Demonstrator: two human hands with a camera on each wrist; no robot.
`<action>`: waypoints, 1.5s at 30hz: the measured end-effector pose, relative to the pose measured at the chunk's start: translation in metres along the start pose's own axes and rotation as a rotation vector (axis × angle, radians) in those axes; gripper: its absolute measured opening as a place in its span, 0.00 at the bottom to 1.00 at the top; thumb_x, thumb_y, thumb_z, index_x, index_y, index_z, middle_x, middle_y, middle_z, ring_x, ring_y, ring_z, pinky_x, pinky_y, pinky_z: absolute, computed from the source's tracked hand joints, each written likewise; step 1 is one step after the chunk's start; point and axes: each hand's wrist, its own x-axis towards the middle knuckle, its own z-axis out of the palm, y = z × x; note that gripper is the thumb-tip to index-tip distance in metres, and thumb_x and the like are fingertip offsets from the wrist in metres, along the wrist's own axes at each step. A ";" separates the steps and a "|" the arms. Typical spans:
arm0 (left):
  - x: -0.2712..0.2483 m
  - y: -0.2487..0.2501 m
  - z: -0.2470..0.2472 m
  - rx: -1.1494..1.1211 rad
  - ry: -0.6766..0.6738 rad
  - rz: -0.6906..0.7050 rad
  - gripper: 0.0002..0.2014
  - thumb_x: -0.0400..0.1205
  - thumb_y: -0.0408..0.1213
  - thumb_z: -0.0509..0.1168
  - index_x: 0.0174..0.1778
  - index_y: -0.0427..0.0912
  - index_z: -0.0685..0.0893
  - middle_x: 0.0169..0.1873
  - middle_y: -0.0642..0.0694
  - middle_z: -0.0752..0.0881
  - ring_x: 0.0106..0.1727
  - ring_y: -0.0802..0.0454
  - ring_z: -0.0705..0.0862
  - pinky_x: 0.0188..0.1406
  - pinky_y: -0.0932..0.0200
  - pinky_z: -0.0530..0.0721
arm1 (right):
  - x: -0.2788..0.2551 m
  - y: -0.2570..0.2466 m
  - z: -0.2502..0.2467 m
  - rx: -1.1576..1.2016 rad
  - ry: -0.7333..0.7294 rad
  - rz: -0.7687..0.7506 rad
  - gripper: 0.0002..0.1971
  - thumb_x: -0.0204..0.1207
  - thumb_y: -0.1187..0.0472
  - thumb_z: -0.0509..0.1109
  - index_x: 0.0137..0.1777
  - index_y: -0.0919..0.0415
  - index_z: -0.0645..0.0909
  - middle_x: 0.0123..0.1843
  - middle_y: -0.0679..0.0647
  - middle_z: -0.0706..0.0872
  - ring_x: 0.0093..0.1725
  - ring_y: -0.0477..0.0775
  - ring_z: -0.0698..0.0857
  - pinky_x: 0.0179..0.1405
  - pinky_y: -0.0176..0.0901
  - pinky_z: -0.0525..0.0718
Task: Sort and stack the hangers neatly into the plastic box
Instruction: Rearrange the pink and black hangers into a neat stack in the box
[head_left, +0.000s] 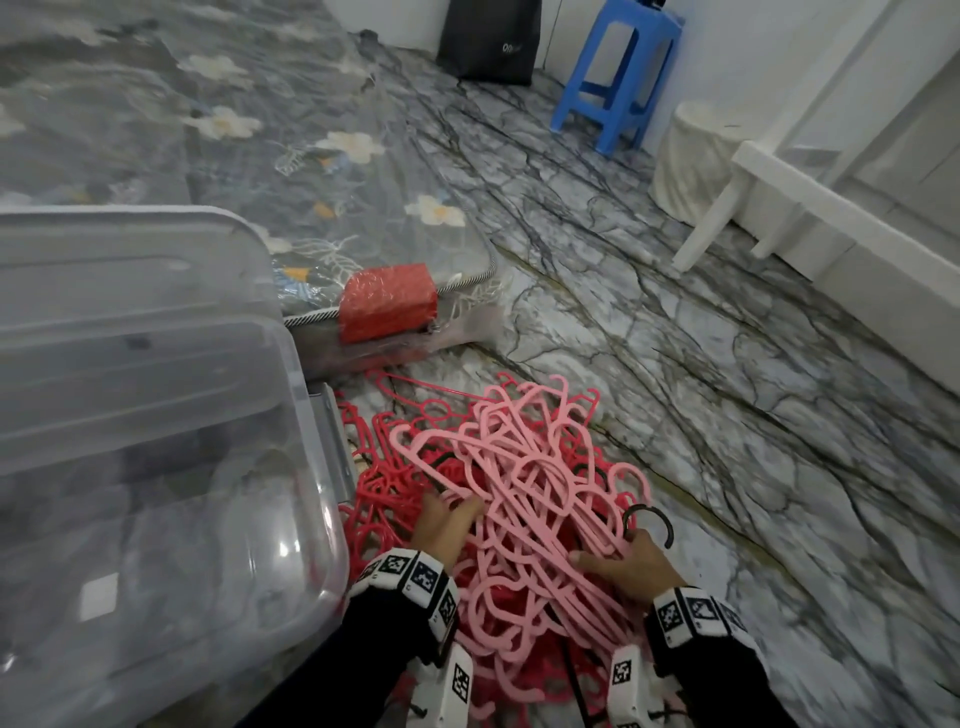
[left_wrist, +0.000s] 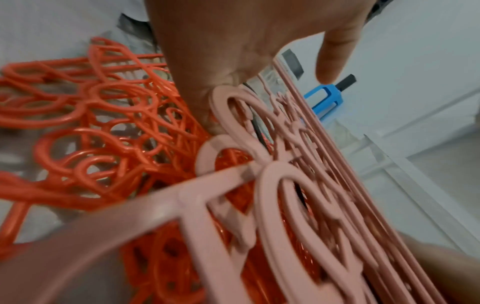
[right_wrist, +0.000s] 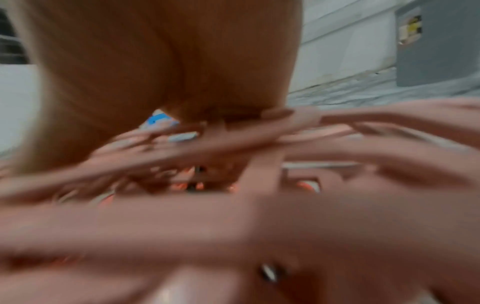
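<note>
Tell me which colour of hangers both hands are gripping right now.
The pale pink hangers, lying on top; the red hangers lie loose underneath, toward the plastic box.

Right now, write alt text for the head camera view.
Two hands, left hand and right hand, gather a bundle of pale pink plastic hangers from a tangled pile with red plastic hangers on a grey marble floor. A clear plastic box stands left.

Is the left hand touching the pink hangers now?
Touching. The left wrist view shows the left hand curled around the pink hangers, with no gap; in the head view its fingers go into the same bundle.
</note>
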 end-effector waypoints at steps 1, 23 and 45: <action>-0.002 0.001 0.001 0.067 -0.008 0.034 0.33 0.67 0.50 0.76 0.61 0.45 0.67 0.52 0.50 0.79 0.55 0.48 0.78 0.52 0.55 0.74 | -0.002 -0.001 0.000 -0.004 0.030 -0.019 0.55 0.55 0.42 0.84 0.77 0.65 0.60 0.74 0.61 0.74 0.71 0.62 0.75 0.69 0.52 0.75; -0.065 0.141 0.010 0.265 -0.030 0.359 0.59 0.70 0.54 0.77 0.83 0.36 0.42 0.80 0.40 0.62 0.78 0.42 0.66 0.74 0.50 0.70 | -0.048 -0.088 -0.100 0.068 0.360 -0.551 0.34 0.51 0.44 0.85 0.53 0.56 0.75 0.45 0.53 0.87 0.44 0.54 0.86 0.46 0.49 0.82; -0.156 0.251 -0.141 0.233 0.203 0.626 0.68 0.55 0.69 0.74 0.81 0.47 0.40 0.77 0.40 0.66 0.72 0.43 0.72 0.68 0.50 0.74 | -0.141 -0.270 -0.087 0.271 0.253 -1.074 0.23 0.61 0.60 0.83 0.53 0.59 0.78 0.43 0.51 0.89 0.37 0.45 0.86 0.35 0.30 0.83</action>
